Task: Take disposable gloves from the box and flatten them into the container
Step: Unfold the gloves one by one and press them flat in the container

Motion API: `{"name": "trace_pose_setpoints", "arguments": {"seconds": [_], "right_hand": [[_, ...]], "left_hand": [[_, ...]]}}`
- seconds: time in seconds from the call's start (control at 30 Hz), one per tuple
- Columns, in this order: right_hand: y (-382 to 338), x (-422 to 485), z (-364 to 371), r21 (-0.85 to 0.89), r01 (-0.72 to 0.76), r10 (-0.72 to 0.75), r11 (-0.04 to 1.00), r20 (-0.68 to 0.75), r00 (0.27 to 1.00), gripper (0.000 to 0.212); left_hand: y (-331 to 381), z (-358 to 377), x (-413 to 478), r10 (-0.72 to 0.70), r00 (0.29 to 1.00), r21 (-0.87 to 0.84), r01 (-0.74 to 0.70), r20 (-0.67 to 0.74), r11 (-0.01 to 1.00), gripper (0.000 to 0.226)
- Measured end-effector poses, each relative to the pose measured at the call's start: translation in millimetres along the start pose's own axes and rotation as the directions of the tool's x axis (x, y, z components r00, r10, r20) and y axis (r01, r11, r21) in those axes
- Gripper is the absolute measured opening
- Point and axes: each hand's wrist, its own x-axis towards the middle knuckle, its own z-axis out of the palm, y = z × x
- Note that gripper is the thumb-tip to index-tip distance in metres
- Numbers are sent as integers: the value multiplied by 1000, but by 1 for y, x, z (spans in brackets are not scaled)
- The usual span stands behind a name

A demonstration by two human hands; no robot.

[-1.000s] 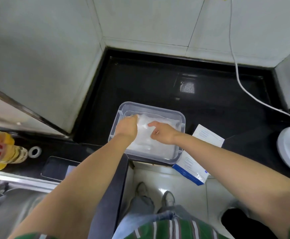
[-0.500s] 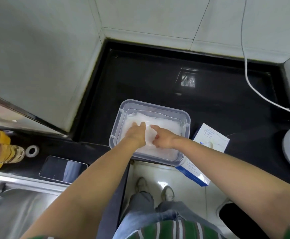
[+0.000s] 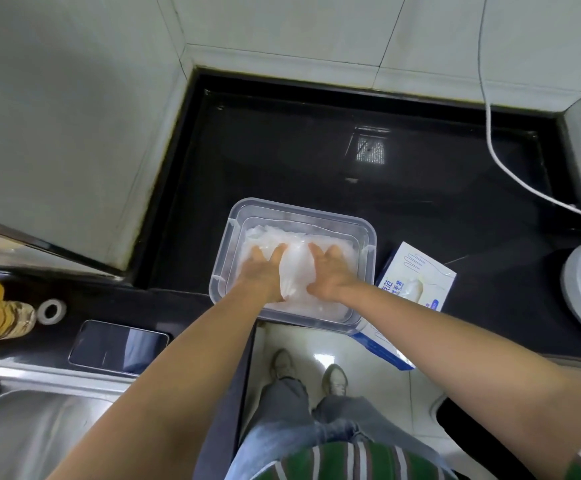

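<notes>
Crinkled, translucent thin plastic-film gloves [image 3: 296, 271] under the fingers [image 3: 277, 252], smooth clear hard-plastic container [image 3: 368, 237] around the fingers, glossy printed cardboard box [image 3: 417, 278] right of them, polished, reflective black stone countertop [image 3: 282, 161] beyond them

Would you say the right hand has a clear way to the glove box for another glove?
Probably yes: the right hand lies flat on the gloves in the container, and the glove box sits just beyond the container's right wall, opening upward, nothing covering it.

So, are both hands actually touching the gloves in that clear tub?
Touching. The head view shows the left hand and right hand pressed flat, fingers straight, on the gloves inside the container.
</notes>
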Motion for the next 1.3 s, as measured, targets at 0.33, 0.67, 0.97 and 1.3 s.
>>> {"name": "trace_pose_setpoints", "arguments": {"seconds": [0.33,0.67,0.97,1.3], "right_hand": [[-2,-17,-18,67,123,-123,990,-11,992,77],[56,-68,-66,352,328,-48,877,-614,788,16],[133,-92,-20,70,-213,222,974,-164,961,33],[141,-76,-7,19,-76,78,997,-365,928,26]], "left_hand": [[-1,-11,-15,-1,1000,-126,0,-12,992,103],[74,-46,-80,39,860,-250,-191,-509,949,48],[123,-14,-93,69,882,-169,-165,-466,972,43],[146,-12,-120,60,740,-234,-287,-670,929,33]]}}
